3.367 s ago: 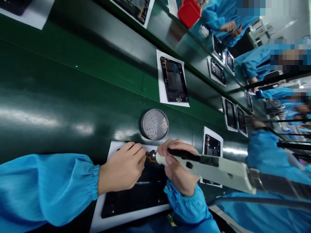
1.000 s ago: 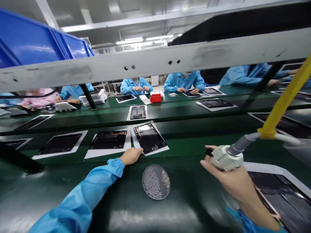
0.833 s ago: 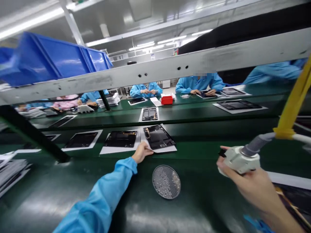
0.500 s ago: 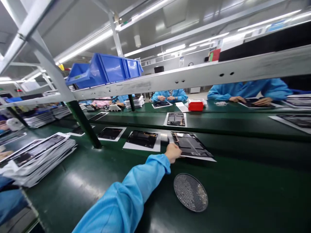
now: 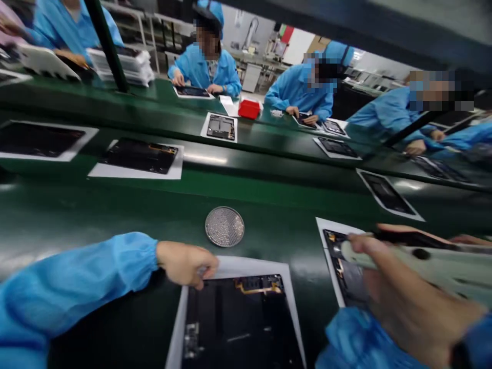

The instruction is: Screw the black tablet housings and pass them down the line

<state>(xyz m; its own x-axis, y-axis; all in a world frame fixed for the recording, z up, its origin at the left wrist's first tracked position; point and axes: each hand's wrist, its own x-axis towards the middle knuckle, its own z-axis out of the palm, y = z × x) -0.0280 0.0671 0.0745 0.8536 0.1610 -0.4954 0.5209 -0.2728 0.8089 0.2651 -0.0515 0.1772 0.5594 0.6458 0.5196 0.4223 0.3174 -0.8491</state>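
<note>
My left hand (image 5: 188, 264) pinches the upper left corner of a white sheet under a dark tablet-like panel (image 5: 238, 328), which lies near the front centre. Orange ribbon parts show at the panel's top. At the right, my right hand (image 5: 400, 284), large and blurred, has its fingers closed on a pale green tool (image 5: 426, 266). Under the tool's end is another opened panel (image 5: 348, 271) on white sheets. Other skin and a blue sleeve overlap there, so the wrist is unclear. A round dish of small parts (image 5: 225, 226) sits beyond my left hand.
Two dark panels (image 5: 142, 156) on white sheets lie at the left, and another (image 5: 388, 193) at the right. Across the raised green bench, several people in blue work on panels. A red box (image 5: 249, 108) and a dark post (image 5: 107, 46) stand on the far side.
The view has swung right and down. My left hand has drawn a panel on its sheet closer, to the near side of the round dish. The pale green tool and hands have appeared at the right.
</note>
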